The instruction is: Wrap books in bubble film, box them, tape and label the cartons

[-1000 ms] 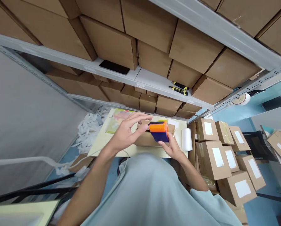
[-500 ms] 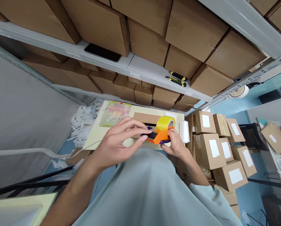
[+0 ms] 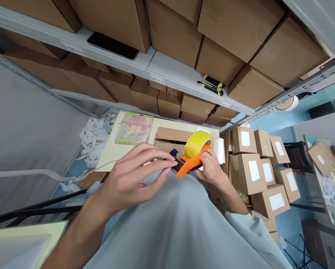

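Note:
My right hand (image 3: 212,166) is closed round the handle of an orange tape dispenser (image 3: 190,164) with dark blue parts. A roll of yellow packing tape (image 3: 196,144) is mounted on it. My left hand (image 3: 142,175) is at the dispenser's front end, thumb and fingertips drawn together in a pinch by the black part. Whatever lies between those fingertips is too small to make out. Behind the dispenser, a cardboard box (image 3: 173,134) lies on the pale yellow table (image 3: 108,153), partly hidden by my hands.
A shelf (image 3: 173,71) with cartons hangs over the table, carrying a black phone (image 3: 113,45) and yellow-black utility knives (image 3: 212,85). A clear bag (image 3: 135,128) and a white roll (image 3: 219,150) lie on the table. Labelled cartons (image 3: 253,173) are stacked at right; crumpled white paper (image 3: 93,140) is at left.
The dispenser has tilted, its front end dipping towards me and its blue part showing more. My left hand has moved slightly left and down with its fingers closer together. The view has shifted a little.

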